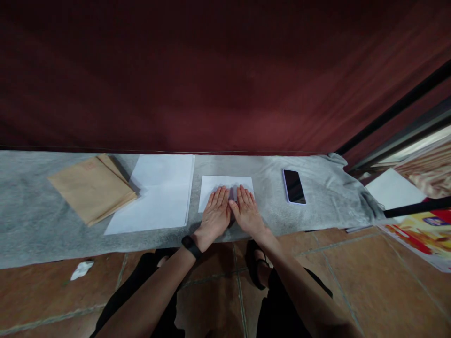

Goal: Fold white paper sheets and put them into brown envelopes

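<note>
A small white sheet of paper, perhaps folded, lies on the grey cloth in front of me. My left hand rests flat on its lower part, fingers stretched forward. Beside it my right hand also lies flat on the paper, its thumb close to the left hand. Neither hand grips anything. The paper's near edge is hidden beneath my palms. To the left lies a stack of larger white paper, and brown envelopes overlap its left side.
A phone lies on the grey cloth to the right. Behind the surface hangs a dark red curtain. A colourful box stands at the far right. A crumpled white scrap is on the tiled floor.
</note>
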